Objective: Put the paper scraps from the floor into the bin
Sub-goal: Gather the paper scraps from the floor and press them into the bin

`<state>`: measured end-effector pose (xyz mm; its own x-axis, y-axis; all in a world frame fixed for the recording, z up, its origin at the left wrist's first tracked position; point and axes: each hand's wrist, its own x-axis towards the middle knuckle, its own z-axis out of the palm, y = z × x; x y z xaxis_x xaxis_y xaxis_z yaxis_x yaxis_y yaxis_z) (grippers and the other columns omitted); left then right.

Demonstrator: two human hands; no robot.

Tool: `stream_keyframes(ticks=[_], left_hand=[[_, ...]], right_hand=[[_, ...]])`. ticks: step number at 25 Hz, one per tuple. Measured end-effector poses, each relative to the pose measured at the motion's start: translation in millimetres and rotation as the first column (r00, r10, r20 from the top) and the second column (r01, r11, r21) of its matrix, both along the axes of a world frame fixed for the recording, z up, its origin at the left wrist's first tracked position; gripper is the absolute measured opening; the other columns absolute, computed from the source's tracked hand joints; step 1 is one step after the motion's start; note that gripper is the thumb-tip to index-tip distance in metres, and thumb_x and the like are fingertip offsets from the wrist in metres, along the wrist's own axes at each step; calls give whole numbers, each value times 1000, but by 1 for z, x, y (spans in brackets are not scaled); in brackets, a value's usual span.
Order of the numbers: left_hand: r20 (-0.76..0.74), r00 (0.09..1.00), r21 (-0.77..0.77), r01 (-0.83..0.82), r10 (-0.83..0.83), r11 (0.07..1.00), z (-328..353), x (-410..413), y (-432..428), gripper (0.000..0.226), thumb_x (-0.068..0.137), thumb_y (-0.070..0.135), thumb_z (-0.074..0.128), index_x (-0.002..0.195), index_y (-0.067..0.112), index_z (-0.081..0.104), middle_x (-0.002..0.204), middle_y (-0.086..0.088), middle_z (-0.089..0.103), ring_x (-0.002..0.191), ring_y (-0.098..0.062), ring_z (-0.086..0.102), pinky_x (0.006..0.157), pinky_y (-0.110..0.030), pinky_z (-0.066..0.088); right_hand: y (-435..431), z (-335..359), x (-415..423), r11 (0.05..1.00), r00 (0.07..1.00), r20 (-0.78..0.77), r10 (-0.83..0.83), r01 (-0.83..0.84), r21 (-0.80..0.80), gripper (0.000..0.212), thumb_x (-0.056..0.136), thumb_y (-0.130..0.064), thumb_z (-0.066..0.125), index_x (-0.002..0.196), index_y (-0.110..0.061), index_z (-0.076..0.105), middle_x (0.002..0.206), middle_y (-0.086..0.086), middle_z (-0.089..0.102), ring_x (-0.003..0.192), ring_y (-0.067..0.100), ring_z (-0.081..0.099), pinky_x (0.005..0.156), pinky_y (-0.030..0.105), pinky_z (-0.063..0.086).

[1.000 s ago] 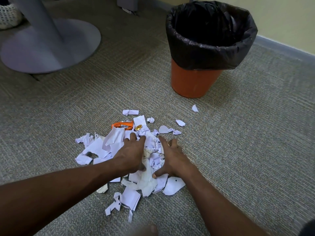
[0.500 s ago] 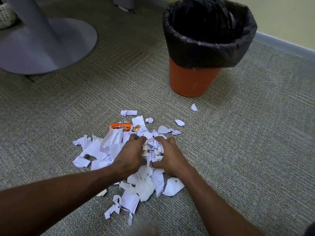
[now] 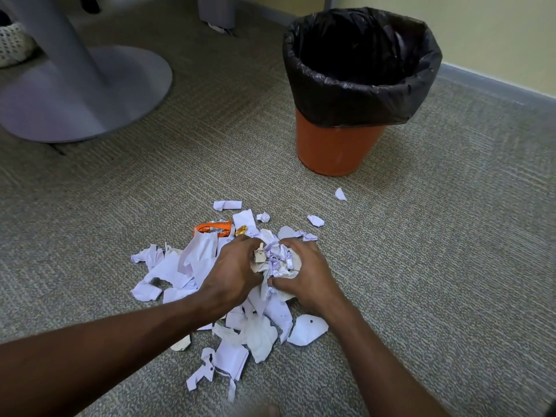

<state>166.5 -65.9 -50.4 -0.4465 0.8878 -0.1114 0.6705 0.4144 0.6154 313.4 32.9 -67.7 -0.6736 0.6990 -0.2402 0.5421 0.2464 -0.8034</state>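
1. Both hands meet mid-frame: the left hand (image 3: pixel 231 273) and right hand (image 3: pixel 308 276) curl their fingers round one crumpled wad (image 3: pixel 278 258), pressing it between them just over the pile.
2. Loose paper scraps (image 3: pixel 174 269) lie on the carpet (image 3: pixel 436 266) beneath and to the lower left of the hands. Stray pieces (image 3: pixel 315 220) sit to the upper right.
3. An orange wrapper (image 3: pixel 213 229) lies just above the left hand.
4. Upright with its mouth open, the bin (image 3: pixel 337 145) stands at upper right, well apart from the hands — the right hand is nearer.
5. I judge the carry runs up and rightward, and bits may slip from the wad.
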Motion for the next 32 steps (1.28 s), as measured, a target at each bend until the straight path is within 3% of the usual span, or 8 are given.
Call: stream_keyframes(ticks=[7,9,12,18,23,27,30,32], left_hand=[[-38,999,125,31,-27,992,45,0,21,34,69,6,79,101,11,70,96,-4,61,86,-21,58,76,-39,49],[-62,997,161,46,-36,986,62,-2,28,43,71,5,80,112,11,71,105,-4,62,92,-18,59,79,-30,46],[-119,992,197,75,-52,977,89,-6,44,52,74,7,81,123,11,68,115,-2,63,98,-12,56,77,-17,37],[-193,980,292,109,-53,950,157,-14,83,49,77,16,83,123,17,66,117,3,60,101,-12,57,75,-15,41],[-243,969,395,134,-37,909,230,-26,129,33,75,18,86,105,21,71,104,4,65,89,-14,63,69,-22,43],[-274,960,437,173,-52,883,286,-30,167,19,79,21,83,91,25,69,89,8,69,76,-1,64,58,-19,46],[-244,969,503,154,-31,850,311,-33,200,21,80,20,82,97,23,69,89,8,70,80,-3,67,62,-21,52],[-246,969,549,154,-18,822,317,-35,223,21,81,19,80,99,21,69,87,12,66,78,1,63,59,-13,47]], right_hand=[[18,40,4,990,997,-63,-32,40,132,71,73,-22,85,135,-34,51,122,-5,43,100,4,50,71,1,35],[25,55,3,986,994,-96,-43,58,155,70,74,-21,85,134,-35,52,120,-5,43,92,-5,47,69,-4,35],[37,80,1,977,986,-148,-79,106,187,71,74,-21,85,134,-37,51,121,-6,42,96,0,48,68,-6,35],[77,144,-9,934,968,-228,-106,176,312,67,71,-22,87,127,-39,53,117,-6,44,90,-10,46,64,-6,36],[128,213,-22,868,951,-292,-106,232,438,66,69,-27,87,127,-35,55,118,-1,49,95,6,50,66,1,34],[176,261,-36,791,926,-365,-97,294,537,76,61,-38,88,129,-31,56,118,4,60,103,18,62,87,27,51],[216,291,-46,743,916,-390,-95,326,585,78,57,-41,86,128,-29,57,116,6,61,102,21,63,86,28,52],[240,301,-52,710,909,-406,-97,349,612,78,54,-44,84,126,-28,59,115,6,62,101,21,63,83,24,53]])
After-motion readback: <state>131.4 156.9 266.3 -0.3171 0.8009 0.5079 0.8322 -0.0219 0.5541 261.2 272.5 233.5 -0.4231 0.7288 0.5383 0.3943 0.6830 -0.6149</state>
